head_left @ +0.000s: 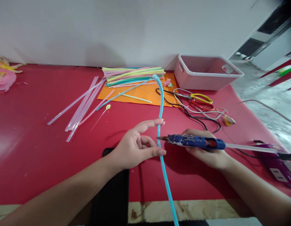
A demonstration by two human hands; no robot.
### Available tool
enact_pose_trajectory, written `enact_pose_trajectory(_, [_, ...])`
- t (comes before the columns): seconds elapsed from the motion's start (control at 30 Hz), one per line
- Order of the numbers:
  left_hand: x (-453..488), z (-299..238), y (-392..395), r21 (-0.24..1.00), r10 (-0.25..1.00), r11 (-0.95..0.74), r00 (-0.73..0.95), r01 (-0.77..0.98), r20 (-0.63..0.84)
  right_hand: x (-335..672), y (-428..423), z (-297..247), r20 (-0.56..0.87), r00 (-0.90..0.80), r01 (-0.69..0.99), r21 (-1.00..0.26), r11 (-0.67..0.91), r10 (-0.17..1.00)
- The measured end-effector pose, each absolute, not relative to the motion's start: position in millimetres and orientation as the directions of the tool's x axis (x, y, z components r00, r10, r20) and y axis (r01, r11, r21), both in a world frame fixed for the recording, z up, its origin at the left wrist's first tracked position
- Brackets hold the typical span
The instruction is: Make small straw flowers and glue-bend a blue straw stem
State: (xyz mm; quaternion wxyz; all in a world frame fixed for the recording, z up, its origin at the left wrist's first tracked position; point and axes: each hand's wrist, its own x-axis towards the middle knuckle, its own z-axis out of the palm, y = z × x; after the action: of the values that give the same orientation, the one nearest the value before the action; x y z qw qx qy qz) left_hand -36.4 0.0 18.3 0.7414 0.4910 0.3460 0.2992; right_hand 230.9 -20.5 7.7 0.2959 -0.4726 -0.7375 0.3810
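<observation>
A long blue pipe cleaner point(166, 179) runs upright through the fingers of my left hand point(133, 146), its top bent over to the left. My thumb and forefinger touch it at two places, with a gap between them. In my right hand point(206, 153) is a blue hot glue gun point(189, 141), gripped round its body and pointing left. Its metal nozzle meets or overlaps the pipe cleaner between my left fingertips; I cannot tell if they touch. A clear glue stick point(251, 147) sticks out of its back end.
Colourful pipe cleaners point(133, 75) lie on an orange sheet point(136, 97), with clear glue sticks point(82, 110) to their left. A pink bin point(206, 72) stands at the back, scissors point(200, 100) and cables before it. A black phone point(112, 194) and a purple power strip point(274, 166) lie nearer.
</observation>
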Motion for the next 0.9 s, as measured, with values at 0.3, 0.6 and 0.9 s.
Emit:
enact_pose_trajectory(0.3, [-36.3, 15.9, 1.5, 0.94, 0.776, 0.331, 0.591, -0.084, -0.22, 230.2, -18.7, 8.3, 0.051, -0.359, 0.476, -0.849, 0.23, 0.932])
enact_pose_trajectory(0.6, [-37.7, 14.4, 2.8, 0.935, 0.768, 0.344, 0.599, -0.086, -0.228, 227.8, -18.0, 9.2, 0.032, -0.343, 0.465, -0.862, 0.199, 0.939])
enact_pose_trajectory(0.9, [-36.7, 12.7, 3.7, 0.919, 0.787, 0.363, 0.578, -0.151, -0.216, 226.4, -15.1, 3.9, -0.029, -0.346, 0.412, -0.903, 0.124, 0.938])
